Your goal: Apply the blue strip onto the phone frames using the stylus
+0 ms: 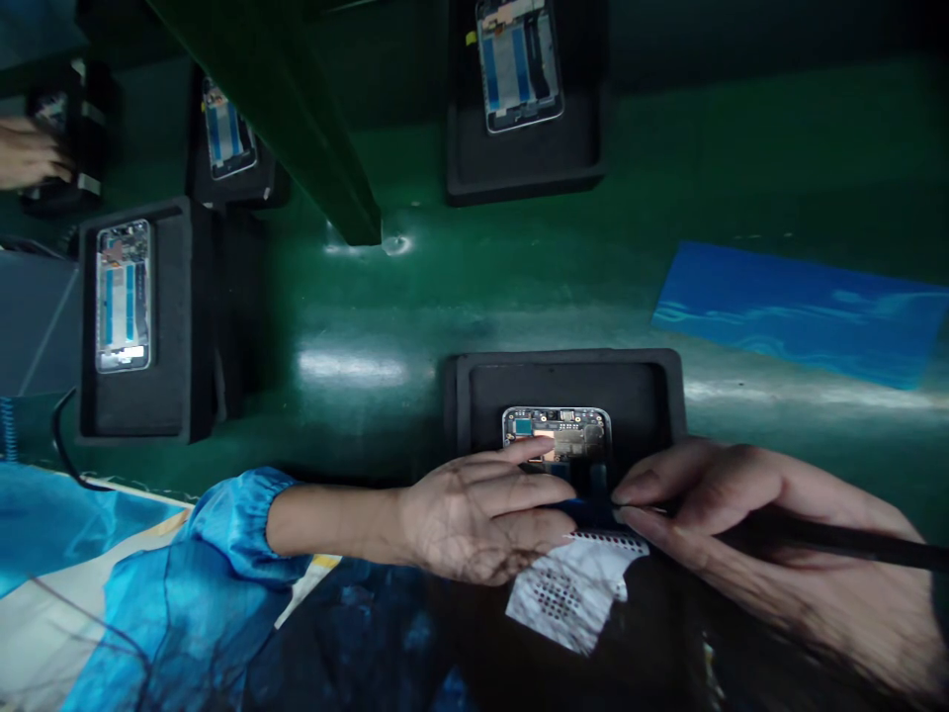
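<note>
An opened phone [558, 432] with its circuit board showing lies in a black foam tray [645, 391] in front of me. My left hand [481, 514] rests flat across the phone's lower part, fingers stretched out, index finger touching the board. My right hand [748, 534] is closed in a pinch on a thin black tool [852, 542], whose tip meets the phone beside my left fingertips. A white sheet with small dots [570, 588] lies under my hands.
More black trays hold opened phones at the left [124, 297], upper left [228, 129] and top centre [519, 64]. Another person's hand [30, 153] shows at the far left edge. A blue sheet [801, 311] lies at the right. A green beam [297, 119] crosses above.
</note>
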Demonstrator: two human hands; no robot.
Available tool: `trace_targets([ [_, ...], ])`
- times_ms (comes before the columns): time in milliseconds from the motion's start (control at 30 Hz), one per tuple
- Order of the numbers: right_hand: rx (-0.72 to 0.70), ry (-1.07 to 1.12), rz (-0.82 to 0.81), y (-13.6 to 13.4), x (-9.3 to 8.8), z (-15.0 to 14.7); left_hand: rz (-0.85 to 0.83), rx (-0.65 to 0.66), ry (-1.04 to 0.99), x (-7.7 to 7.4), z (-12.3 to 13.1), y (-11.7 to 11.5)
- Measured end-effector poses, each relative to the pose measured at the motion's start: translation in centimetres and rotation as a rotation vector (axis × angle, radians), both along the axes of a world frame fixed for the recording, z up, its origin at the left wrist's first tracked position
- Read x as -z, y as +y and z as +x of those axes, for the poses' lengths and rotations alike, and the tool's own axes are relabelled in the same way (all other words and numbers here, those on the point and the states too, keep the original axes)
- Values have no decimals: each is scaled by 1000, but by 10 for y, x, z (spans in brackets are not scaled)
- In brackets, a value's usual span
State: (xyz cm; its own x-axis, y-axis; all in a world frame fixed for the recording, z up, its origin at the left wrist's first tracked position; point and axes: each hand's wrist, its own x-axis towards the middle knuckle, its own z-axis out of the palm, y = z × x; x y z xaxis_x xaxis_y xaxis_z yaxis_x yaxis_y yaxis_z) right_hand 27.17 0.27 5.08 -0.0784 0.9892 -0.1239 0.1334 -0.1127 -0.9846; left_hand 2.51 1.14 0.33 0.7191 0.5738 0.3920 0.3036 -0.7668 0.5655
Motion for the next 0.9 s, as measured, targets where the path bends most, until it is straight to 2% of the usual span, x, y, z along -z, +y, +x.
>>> trace_targets([
  [267, -14, -9, 32, 0, 1, 1, 4, 44, 105, 1, -2, -1],
  [567, -7, 5, 9, 1, 1, 0, 39, -4, 52, -2, -1, 1],
  [900, -34, 4, -8, 1, 1, 2, 50, 51, 103, 1, -2, 0],
])
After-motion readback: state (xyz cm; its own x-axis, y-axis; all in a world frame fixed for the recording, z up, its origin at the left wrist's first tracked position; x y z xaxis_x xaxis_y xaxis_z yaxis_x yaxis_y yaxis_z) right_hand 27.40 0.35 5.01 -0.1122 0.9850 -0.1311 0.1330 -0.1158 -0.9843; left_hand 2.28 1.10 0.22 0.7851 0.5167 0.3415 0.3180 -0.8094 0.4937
